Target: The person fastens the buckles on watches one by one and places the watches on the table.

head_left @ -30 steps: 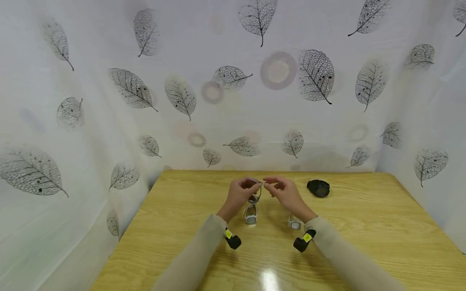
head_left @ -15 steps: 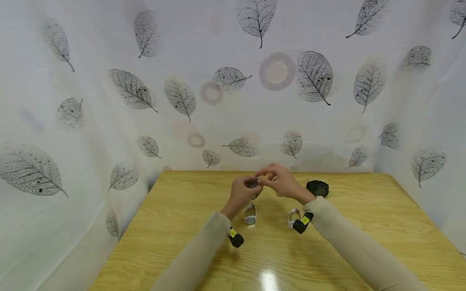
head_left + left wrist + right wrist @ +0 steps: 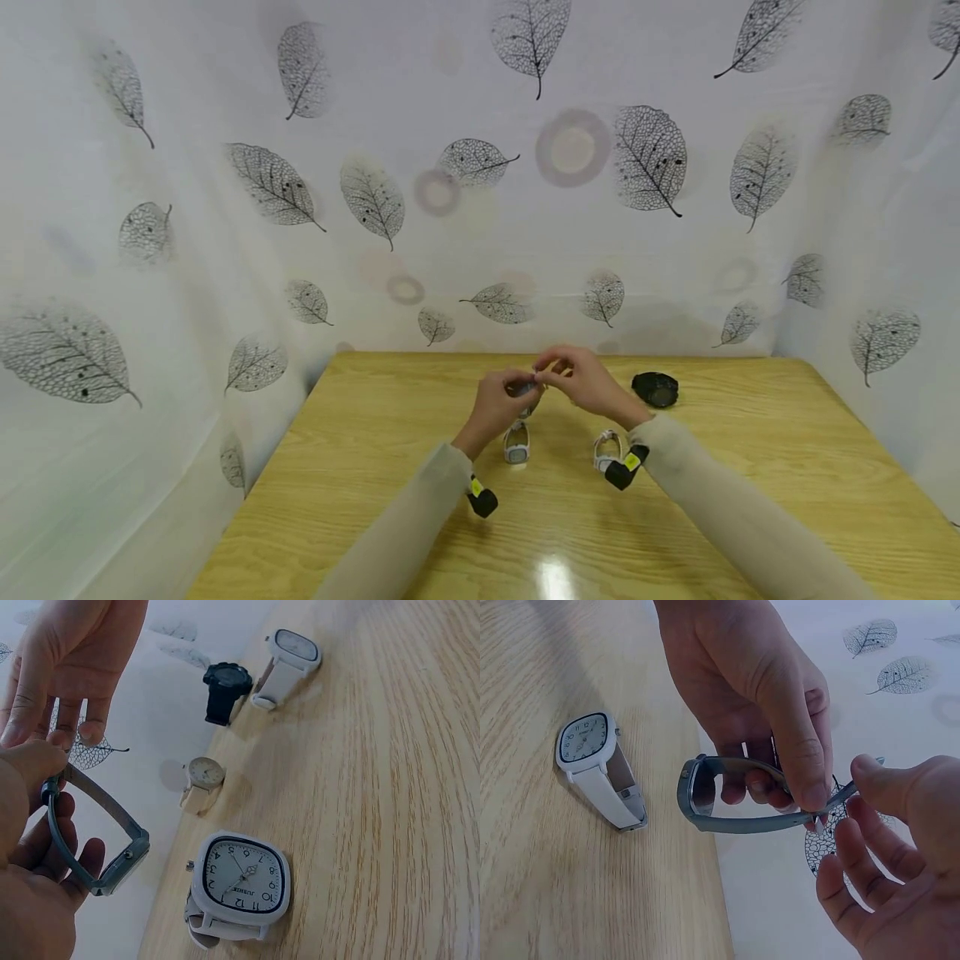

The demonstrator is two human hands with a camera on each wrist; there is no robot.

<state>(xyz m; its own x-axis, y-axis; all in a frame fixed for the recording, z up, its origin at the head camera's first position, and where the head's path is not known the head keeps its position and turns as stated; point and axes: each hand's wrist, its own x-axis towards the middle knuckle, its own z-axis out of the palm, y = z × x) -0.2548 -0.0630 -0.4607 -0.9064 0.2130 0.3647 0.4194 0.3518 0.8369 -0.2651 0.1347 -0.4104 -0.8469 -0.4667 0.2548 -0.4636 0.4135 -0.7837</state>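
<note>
A grey-blue wristwatch (image 3: 750,823) is held up off the table between both hands, its strap bent into a loop. My left hand (image 3: 495,404) pinches the strap by the buckle, thumb on top, with the watch case (image 3: 124,866) hanging below in the left wrist view. From the other side my right hand (image 3: 588,387) pinches the free strap end between thumb and fingers. In the head view the fingers cover most of this watch. Below the hands, a white square-faced watch (image 3: 517,450) stands on the table.
A second white watch (image 3: 606,446) stands below the right wrist. Farther back on the right is a black watch (image 3: 656,389). A cream round-faced watch (image 3: 204,774) also shows in the left wrist view. Behind the wooden table (image 3: 375,467) hangs a leaf-print curtain (image 3: 480,242).
My right hand, apart from the watch one second ago, has moved left to the strap and pinches it. The left hand has barely moved and still holds the watch.
</note>
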